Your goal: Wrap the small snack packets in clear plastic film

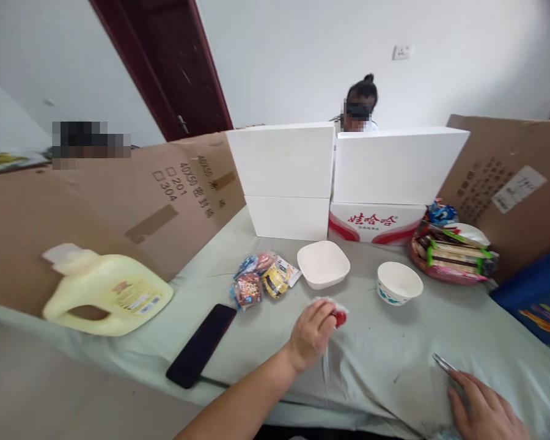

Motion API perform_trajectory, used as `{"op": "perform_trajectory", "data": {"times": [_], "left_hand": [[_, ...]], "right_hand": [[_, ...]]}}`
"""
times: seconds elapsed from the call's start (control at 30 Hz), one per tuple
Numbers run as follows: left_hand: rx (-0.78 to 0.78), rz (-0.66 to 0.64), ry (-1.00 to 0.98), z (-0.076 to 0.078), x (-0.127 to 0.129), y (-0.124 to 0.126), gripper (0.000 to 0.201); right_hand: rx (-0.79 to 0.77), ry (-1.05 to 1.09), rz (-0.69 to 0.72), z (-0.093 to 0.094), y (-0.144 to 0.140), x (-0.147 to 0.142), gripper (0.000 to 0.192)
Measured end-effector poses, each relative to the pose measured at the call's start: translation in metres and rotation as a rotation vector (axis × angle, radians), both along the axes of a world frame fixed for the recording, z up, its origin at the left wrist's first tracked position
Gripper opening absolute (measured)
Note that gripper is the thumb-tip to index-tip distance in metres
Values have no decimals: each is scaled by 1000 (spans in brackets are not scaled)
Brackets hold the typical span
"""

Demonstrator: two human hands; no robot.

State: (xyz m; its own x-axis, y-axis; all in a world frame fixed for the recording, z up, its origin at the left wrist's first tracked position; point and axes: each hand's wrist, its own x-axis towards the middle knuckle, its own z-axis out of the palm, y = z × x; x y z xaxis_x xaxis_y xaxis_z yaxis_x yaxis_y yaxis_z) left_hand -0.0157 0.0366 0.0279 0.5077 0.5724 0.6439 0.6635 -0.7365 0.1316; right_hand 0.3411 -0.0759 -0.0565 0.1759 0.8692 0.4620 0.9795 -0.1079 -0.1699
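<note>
Red wrapped piece (340, 318) mid-frame, pinched in left hand (312, 330), below square white bowl (323, 263). Round white bowl (398, 278), teal-patterned, right of centre. Pinkish basket (425, 267) at right, heaped with packaged snacks (453, 256). Yellow jug (131, 296) at left, contents unclear. Right hand (486, 406), lower right: fingers over metal tool (443, 363), can't tell if gripping.

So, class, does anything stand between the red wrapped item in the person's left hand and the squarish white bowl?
Nothing visible does: only pale green cloth shows between the red wrapped item in the left hand and the squarish white bowl. The snack packets lie left of the bowl, off that path.
</note>
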Motion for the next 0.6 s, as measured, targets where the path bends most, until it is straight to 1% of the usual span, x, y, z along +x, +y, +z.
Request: {"op": "perform_trajectory", "data": {"times": [0.03, 0.07, 0.13, 0.17, 0.2, 0.23, 0.27, 0.33, 0.4, 0.47, 0.53, 0.6], "left_hand": [[-55, -84, 65, -7, 10, -7, 20], [-116, -164, 124, -13, 16, -14, 24], [-201, -299, 176, -24, 19, -28, 36], [-207, -342, 155, -27, 16, -33, 37], [-195, -355, 104, -30, 12, -38, 34], [-179, -336, 36, -32, 8, -41, 31], [-170, -295, -37, -33, 3, -43, 30], [-196, -185, -166, -34, -3, -45, 32], [-255, -115, -238, -34, -3, -44, 35], [-304, -132, -245, -35, -1, -42, 33], [-332, -180, -214, -35, 2, -41, 26], [-341, -205, -200, -35, 3, -40, 20]], "right_hand": [[-5, -31, -26, 6, -2, -3, 43], [-5, -57, -53, 12, -3, -6, 43], [-9, -85, -109, 20, -5, -6, 42], [-12, -87, -122, 23, -5, -5, 41], [-15, -78, -115, 25, -4, -3, 39], [-14, -52, -83, 27, -3, -3, 38], [-12, -7, -29, 29, 0, -4, 36], [-7, 122, 127, 38, 9, -14, 32], [-28, 247, 299, 51, 22, -38, 28], [-106, 295, 457, 67, 34, -69, 28], [-224, 261, 597, 84, 44, -101, 34], [-333, 174, 662, 96, 50, -126, 41]]}}
